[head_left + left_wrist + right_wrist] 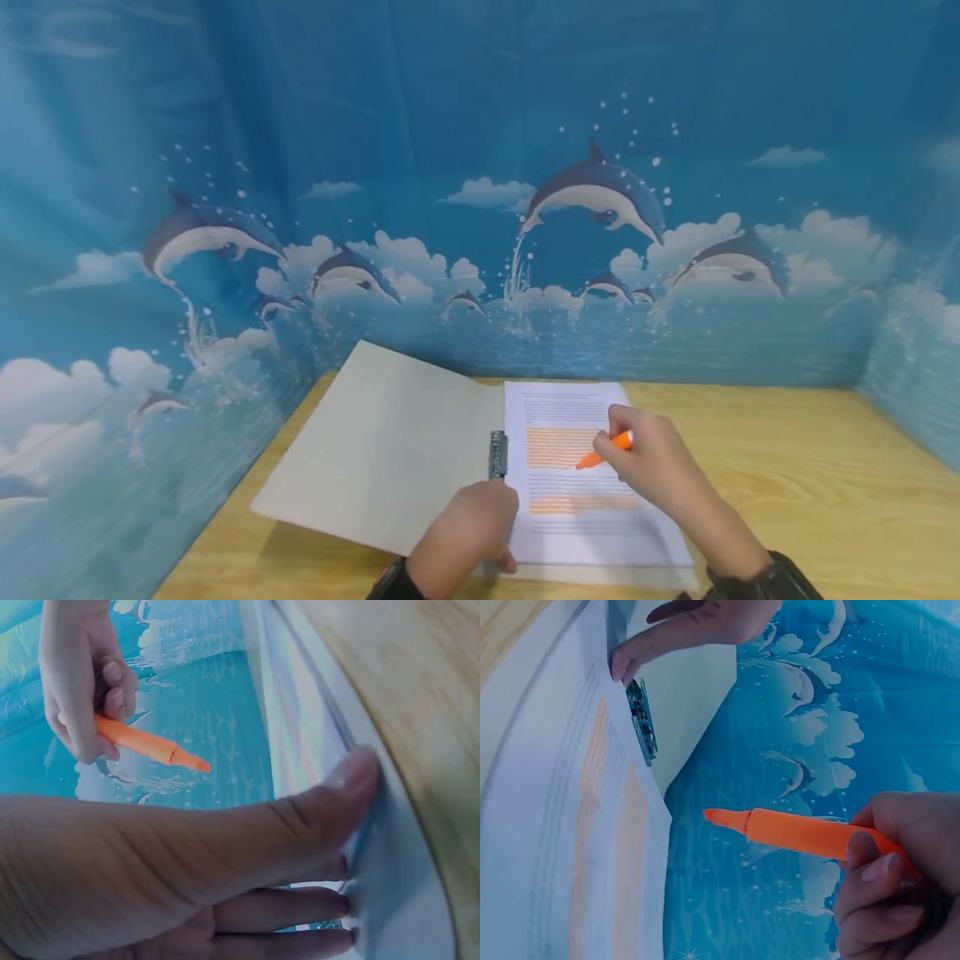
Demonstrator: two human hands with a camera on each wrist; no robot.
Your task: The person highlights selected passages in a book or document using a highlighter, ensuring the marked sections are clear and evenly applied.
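My right hand (651, 454) grips an uncapped orange highlighter (810, 834) over the printed page (577, 533). In the head view the tip appears near the bottom of the upper block of orange-marked lines; both wrist views show it apart from the paper. My left hand (480, 517) rests with thumb and fingertips at the page's lower left, beside the folder's fold. The left wrist view shows its thumb (315, 802) and fingers extended, touching the paper. The folder (397, 450) lies open under the sheets, with a metal clip (498, 454) at its spine.
The folder's cover slants up on the left, its outer edge raised off the wooden table (817, 467). A blue dolphin-print curtain (465, 167) rises behind the table and along both sides. Dark cuffs or bands (765, 577) circle both wrists.
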